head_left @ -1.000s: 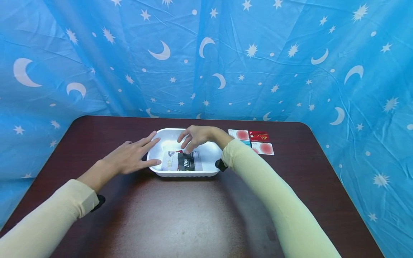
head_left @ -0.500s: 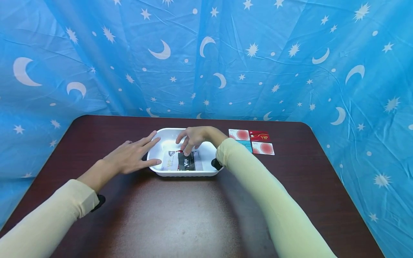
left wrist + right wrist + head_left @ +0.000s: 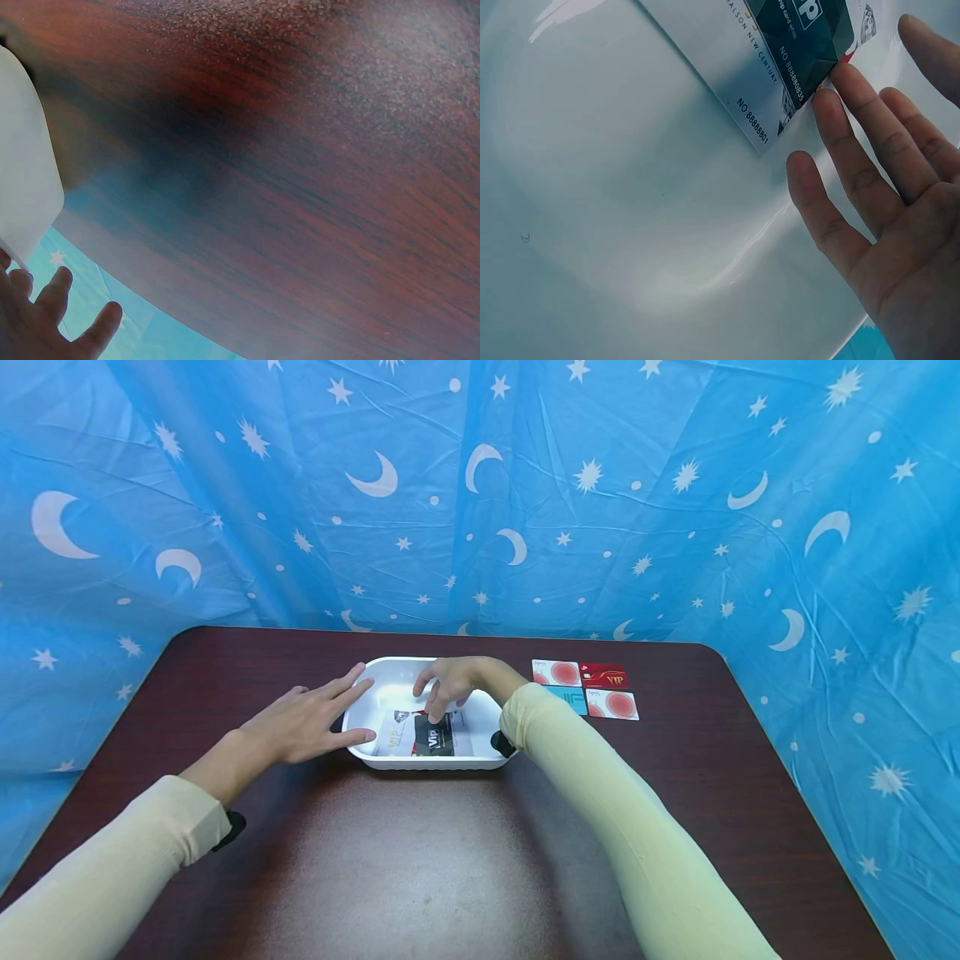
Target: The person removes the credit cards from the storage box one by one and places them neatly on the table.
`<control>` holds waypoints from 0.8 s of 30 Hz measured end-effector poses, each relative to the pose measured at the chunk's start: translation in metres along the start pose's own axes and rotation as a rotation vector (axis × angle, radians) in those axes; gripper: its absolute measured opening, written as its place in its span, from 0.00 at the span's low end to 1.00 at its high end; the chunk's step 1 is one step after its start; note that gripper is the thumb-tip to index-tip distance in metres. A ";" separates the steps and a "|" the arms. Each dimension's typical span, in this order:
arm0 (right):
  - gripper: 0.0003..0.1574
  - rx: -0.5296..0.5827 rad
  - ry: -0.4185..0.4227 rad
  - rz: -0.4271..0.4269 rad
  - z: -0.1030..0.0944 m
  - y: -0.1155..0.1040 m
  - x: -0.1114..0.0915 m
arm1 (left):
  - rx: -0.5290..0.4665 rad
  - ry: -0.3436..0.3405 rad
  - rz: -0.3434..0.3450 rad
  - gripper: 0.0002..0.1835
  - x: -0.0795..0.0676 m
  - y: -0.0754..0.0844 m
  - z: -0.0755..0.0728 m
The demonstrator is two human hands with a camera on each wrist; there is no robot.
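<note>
A white tray (image 3: 427, 763) sits on the dark table with several overlapping cards in it. On top is a black "Vip" card (image 3: 435, 740), between a pale VIP card (image 3: 392, 742) on the left and a grey-white card (image 3: 462, 743) on the right. My left hand (image 3: 300, 725) lies with spread, straight fingers at the tray's left rim. My right hand (image 3: 456, 680) reaches into the tray from above. In the right wrist view, its long fingers (image 3: 861, 120) touch or nearly touch the black card's edge, with the thumb held apart.
Right of the tray, beyond my right forearm, lie a red VIP card (image 3: 604, 677), a turquoise card (image 3: 570, 698) and two white cards with red circles, one at the back (image 3: 557, 673) and one nearer (image 3: 612, 704). A blue star-patterned curtain (image 3: 480, 527) hangs behind the table (image 3: 420, 860).
My right forearm has shifted left, uncovering more of the turquoise card. The right fingers have moved slightly over the black card. My left hand has stayed at the rim.
</note>
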State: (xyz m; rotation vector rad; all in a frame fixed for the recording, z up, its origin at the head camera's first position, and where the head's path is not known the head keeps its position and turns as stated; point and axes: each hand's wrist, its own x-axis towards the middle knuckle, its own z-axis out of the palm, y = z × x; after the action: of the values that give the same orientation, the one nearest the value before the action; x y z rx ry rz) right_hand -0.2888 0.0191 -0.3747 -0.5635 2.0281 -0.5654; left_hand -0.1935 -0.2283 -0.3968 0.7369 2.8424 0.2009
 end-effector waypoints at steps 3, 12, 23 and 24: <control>0.34 -0.009 -0.006 -0.004 0.000 0.000 0.000 | -0.003 -0.005 -0.005 0.48 0.000 0.000 -0.001; 0.33 -0.054 0.015 -0.023 0.000 0.001 -0.002 | -0.003 -0.007 -0.008 0.48 0.000 0.002 -0.001; 0.28 -0.162 0.048 -0.107 0.002 -0.003 -0.010 | 0.007 0.002 -0.005 0.48 0.000 0.001 0.000; 0.27 -0.172 0.056 -0.118 0.002 -0.003 -0.010 | 0.006 0.003 -0.004 0.48 0.000 0.001 0.001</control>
State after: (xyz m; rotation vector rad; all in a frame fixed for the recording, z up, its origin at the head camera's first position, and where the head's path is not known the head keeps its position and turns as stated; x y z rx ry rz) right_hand -0.2819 0.0220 -0.3670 -0.7828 2.1192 -0.4837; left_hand -0.1927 -0.2277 -0.3972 0.7320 2.8485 0.1925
